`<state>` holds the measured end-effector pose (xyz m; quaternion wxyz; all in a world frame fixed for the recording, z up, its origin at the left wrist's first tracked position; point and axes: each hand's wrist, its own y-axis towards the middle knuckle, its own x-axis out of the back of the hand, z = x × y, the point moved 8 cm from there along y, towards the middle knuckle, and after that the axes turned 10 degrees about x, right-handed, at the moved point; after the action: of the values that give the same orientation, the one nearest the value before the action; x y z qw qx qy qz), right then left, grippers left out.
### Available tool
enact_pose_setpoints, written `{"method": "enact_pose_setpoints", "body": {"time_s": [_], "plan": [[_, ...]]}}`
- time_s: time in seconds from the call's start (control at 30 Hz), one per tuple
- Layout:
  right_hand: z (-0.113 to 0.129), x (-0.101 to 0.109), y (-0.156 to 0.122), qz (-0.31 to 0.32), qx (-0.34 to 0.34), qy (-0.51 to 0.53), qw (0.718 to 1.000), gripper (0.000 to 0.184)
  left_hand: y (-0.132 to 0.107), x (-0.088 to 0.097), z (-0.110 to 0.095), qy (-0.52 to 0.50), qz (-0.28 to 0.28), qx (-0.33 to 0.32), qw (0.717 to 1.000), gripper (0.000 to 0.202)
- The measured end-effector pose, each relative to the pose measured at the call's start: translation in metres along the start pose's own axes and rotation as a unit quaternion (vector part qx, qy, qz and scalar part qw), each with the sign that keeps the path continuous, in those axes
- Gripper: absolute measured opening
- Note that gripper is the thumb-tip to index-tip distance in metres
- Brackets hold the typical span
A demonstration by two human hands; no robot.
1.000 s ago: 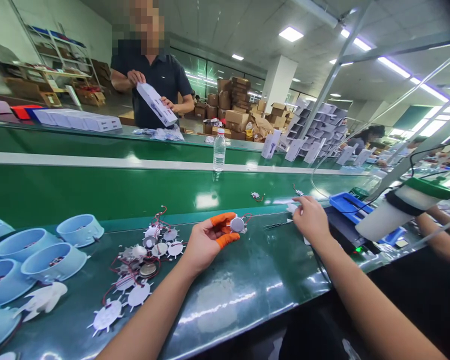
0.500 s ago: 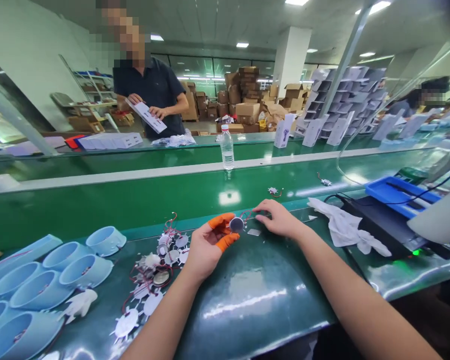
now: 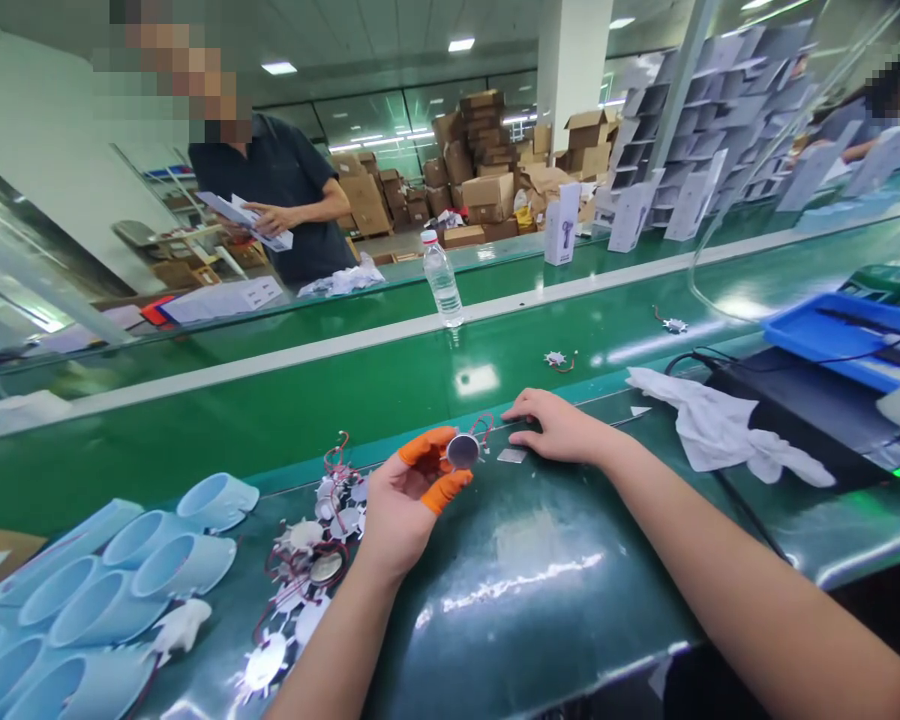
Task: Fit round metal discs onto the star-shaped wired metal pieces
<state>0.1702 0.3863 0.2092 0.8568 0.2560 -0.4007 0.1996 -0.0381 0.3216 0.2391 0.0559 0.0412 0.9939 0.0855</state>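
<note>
You're at a long factory line, with a green conveyor belt (image 3: 270,420) running across in front of you and a green bench (image 3: 540,560) under your forearms. Past the belt and ahead of your hands, a co-worker (image 3: 270,180) stands holding white papers (image 3: 244,220), with stacked cardboard boxes (image 3: 450,180) off beyond them. A plastic water bottle (image 3: 441,280) stands straight ahead on the far side of the belt.

Left of your left hand (image 3: 405,505), pale blue plastic cups (image 3: 180,565) lie on their sides, and right beside that hand sits a heap of spiky round plates (image 3: 322,530) tangled in red wire. Right of your right hand (image 3: 559,425), a crumpled white cloth (image 3: 720,430) lies on the bench, next to a black box (image 3: 795,410) with a blue tray (image 3: 840,335) beyond it.

Your hands are apart. Your left hand has a round metal disc (image 3: 463,451) pinched at its fingertips, between two fingers in orange finger cots (image 3: 420,447), and thin red wires (image 3: 482,430) loop up from the disc. Your right hand lies open on the bench, its fingers just beside those wires and near a small pale square (image 3: 511,455).
</note>
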Motion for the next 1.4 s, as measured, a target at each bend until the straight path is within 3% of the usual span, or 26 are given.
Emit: {"method": "enact_pose_setpoints", "body": {"time_s": [0.17, 0.23, 0.3, 0.47, 0.67, 0.8, 0.93, 1.03, 1.13, 1.2, 1.3, 1.4], "plan": [[0.003, 0.007, -0.003, -0.031, 0.007, -0.015, 0.999, 0.041, -0.002, -0.001, -0.003, 0.026, -0.003, 0.0, 1.0, 0.043], [0.009, 0.01, -0.005, -0.027, 0.013, -0.03, 0.999, 0.028, 0.0, -0.002, -0.001, 0.054, 0.001, 0.004, 0.999, 0.044], [0.017, 0.009, -0.009, 0.016, 0.018, -0.047, 0.999, 0.019, 0.003, 0.001, 0.004, 0.086, -0.011, 0.014, 0.996, 0.045], [0.038, 0.007, -0.023, 0.112, -0.001, -0.109, 0.988, 0.041, 0.015, 0.019, 0.02, 0.111, -0.057, 0.052, 0.991, 0.048], [0.074, -0.003, -0.067, 0.148, -0.031, -0.232, 0.961, 0.061, 0.017, 0.023, 0.025, 0.112, -0.065, 0.062, 0.99, 0.048], [0.106, -0.016, -0.113, 0.176, -0.042, -0.294, 0.938, 0.073, 0.011, 0.01, 0.021, 0.136, -0.022, 0.076, 0.988, 0.044], [0.13, -0.031, -0.156, 0.184, -0.082, -0.299, 0.933, 0.075, 0.002, -0.013, 0.022, 0.164, 0.087, 0.084, 0.979, 0.041], [0.141, -0.038, -0.184, 0.143, -0.117, -0.26, 0.948, 0.075, -0.011, -0.034, 0.029, 0.175, 0.203, 0.096, 0.959, 0.037], [0.146, -0.034, -0.209, 0.049, -0.139, -0.185, 0.972, 0.071, -0.023, -0.048, 0.033, 0.217, 0.282, 0.073, 0.932, 0.034], [0.147, -0.027, -0.224, -0.036, -0.149, -0.125, 0.98, 0.063, -0.026, -0.05, 0.03, 0.28, 0.297, 0.018, 0.913, 0.034], [0.144, -0.015, -0.241, -0.165, -0.193, -0.067, 0.965, 0.046, -0.027, -0.047, 0.021, 0.358, 0.281, -0.062, 0.888, 0.033], [0.146, -0.017, -0.242, -0.19, -0.238, -0.051, 0.951, 0.039, -0.027, -0.044, 0.016, 0.386, 0.267, -0.101, 0.877, 0.034]]}}
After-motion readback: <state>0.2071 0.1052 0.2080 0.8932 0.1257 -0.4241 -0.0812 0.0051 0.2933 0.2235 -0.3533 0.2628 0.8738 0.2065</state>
